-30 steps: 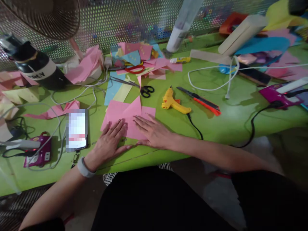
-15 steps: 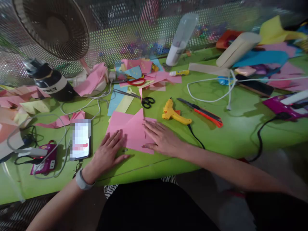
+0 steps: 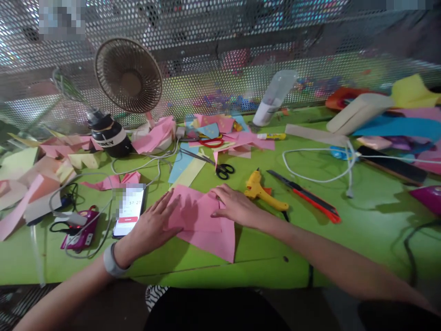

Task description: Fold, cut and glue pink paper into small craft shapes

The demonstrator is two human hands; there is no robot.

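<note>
Pink paper (image 3: pixel 203 225) is lying at 12 o'clock; left hand (image 3: pixel 149 227) is pressing on it open, right hand (image 3: pixel 237 208) is curling half-open over its 1 o'clock edge, neither's pinching. Probably featherlight, creasing easily, edges suiting gentle holding.

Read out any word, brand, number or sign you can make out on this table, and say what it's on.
"ERGY", slightly blurred, on the pale band of the black bottle.
"57:27", small, on the phone screen.
Too small or blurred to read: the phone's red button and the yellow-and-white tube.
</note>
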